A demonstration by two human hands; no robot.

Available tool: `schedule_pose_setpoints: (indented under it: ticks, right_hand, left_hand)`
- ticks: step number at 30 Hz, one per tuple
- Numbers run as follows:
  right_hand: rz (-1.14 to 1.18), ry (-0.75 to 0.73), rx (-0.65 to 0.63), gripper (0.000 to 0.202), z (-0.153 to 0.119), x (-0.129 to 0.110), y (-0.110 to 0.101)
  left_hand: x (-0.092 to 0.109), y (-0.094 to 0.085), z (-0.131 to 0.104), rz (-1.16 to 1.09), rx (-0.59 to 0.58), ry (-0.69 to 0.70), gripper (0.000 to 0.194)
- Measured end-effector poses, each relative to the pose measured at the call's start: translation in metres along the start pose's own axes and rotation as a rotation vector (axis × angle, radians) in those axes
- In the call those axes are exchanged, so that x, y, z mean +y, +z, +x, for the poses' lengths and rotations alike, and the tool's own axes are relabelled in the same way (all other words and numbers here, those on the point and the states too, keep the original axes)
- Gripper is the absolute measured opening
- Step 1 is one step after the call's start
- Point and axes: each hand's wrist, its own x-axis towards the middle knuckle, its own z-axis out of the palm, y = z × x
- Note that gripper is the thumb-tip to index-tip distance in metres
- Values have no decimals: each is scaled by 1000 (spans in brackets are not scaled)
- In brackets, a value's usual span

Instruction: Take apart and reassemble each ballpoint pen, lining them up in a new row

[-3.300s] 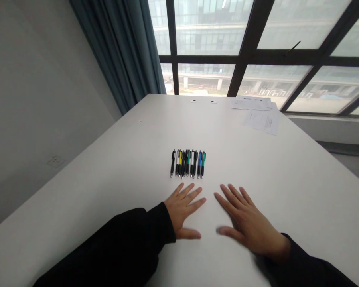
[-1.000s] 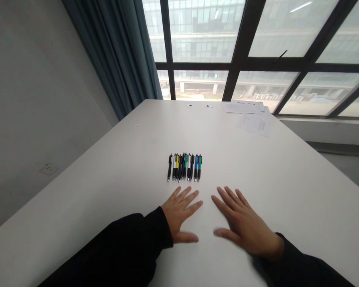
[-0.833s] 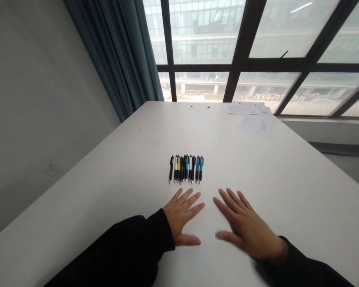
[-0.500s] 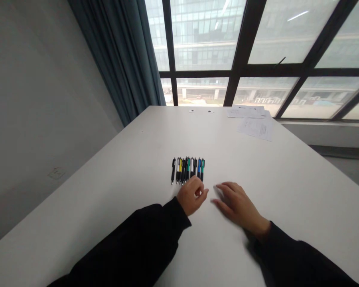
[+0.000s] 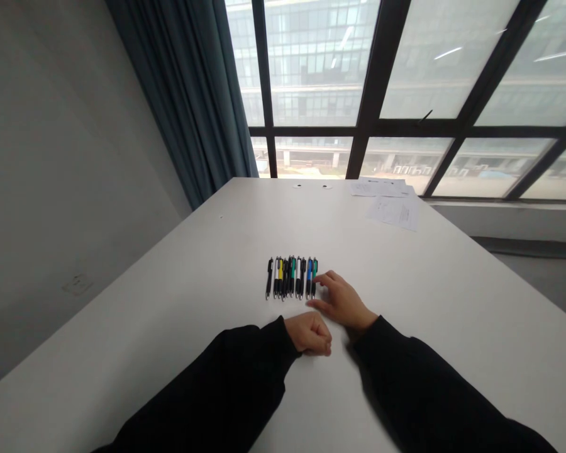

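Several pens (image 5: 291, 277) lie side by side on the white table (image 5: 193, 302), pointing away from me; among them are black, white, yellow, green and blue barrels. At the row's right end are a blue pen (image 5: 309, 270) and a green pen (image 5: 315, 269). My right hand (image 5: 337, 299) is beside that end, thumb and fingers apart, its fingertips at the green pen; whether they touch it is hard to tell. Below the row, my left hand (image 5: 310, 333) rests curled into a fist, with no object visible in it.
Loose papers (image 5: 391, 211) lie at the table's back right. Two small fittings (image 5: 298, 186) are near the back edge. Behind the table stand a dark-framed window and a blue curtain (image 5: 183, 94); a grey wall is on the left.
My right hand has moved left and up to the right end of the pens. My left hand has drawn back from the pens toward me. The view has tilted slightly.
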Motion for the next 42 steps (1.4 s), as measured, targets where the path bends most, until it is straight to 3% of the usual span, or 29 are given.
schedule_pose_setpoints:
  ticks: [5, 12, 17, 21, 24, 27, 30, 32, 34, 38, 42]
  right_hand:
    - [-8, 28, 48, 16, -2, 1, 4]
    - [-27, 139, 147, 10, -4, 2, 4]
    - [225, 306, 260, 2, -6, 12, 4]
    - [355, 432, 331, 7, -10, 30, -1]
    - [515, 528, 374, 22, -16, 45, -13]
    - [696, 576, 401, 36, -26, 53, -24]
    - [852, 582, 353, 42, -40, 54, -24]
    - [1136, 613, 216, 42, -49, 54, -18]
    - [1257, 587, 168, 40, -57, 54, -11]
    - [1335, 581, 219, 38, -61, 51, -4]
    - [1237, 570, 278, 42, -57, 46, -5]
  left_hand:
    - [-1, 1, 1, 13, 62, 5, 45]
    - [-8, -4, -2, -117, 97, 33, 50]
    - [-9, -5, 0, -191, 169, -19, 52]
    - [-10, -5, 1, -331, 196, -27, 60]
    - [-13, -9, -1, -353, 207, -21, 64]
    - [-15, -14, -2, -364, 293, 4, 64]
    - [-16, -20, -1, -402, 359, 26, 59]
    - [-17, -24, 0, -431, 366, 1, 61]
    - [-20, -26, 1, -441, 421, -17, 63]
    - [-25, -26, 5, -314, 587, 21, 63]
    - [-29, -24, 8, -277, 638, 72, 66]
